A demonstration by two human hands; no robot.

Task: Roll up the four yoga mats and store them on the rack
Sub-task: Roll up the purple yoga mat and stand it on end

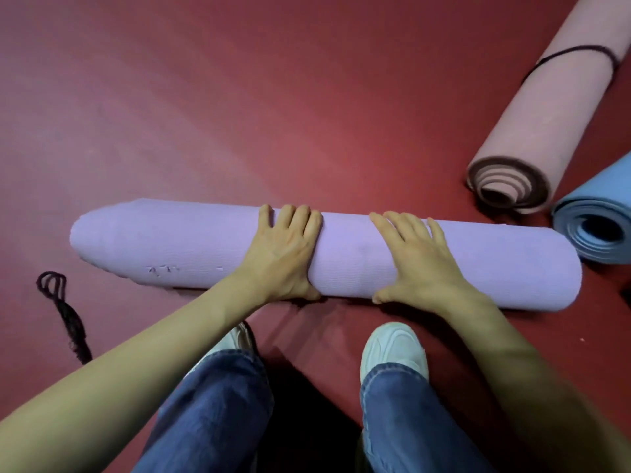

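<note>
The purple mat (191,247) lies fully rolled on the red floor (239,97) across the middle of the frame, long axis left to right, its right end slightly lower; its skin is finely ribbed, scuffed lower left; the left hand (283,254) and right hand (420,264) press on its centre, fingers spread fairly straight over the top, thumbs against the near side
</note>
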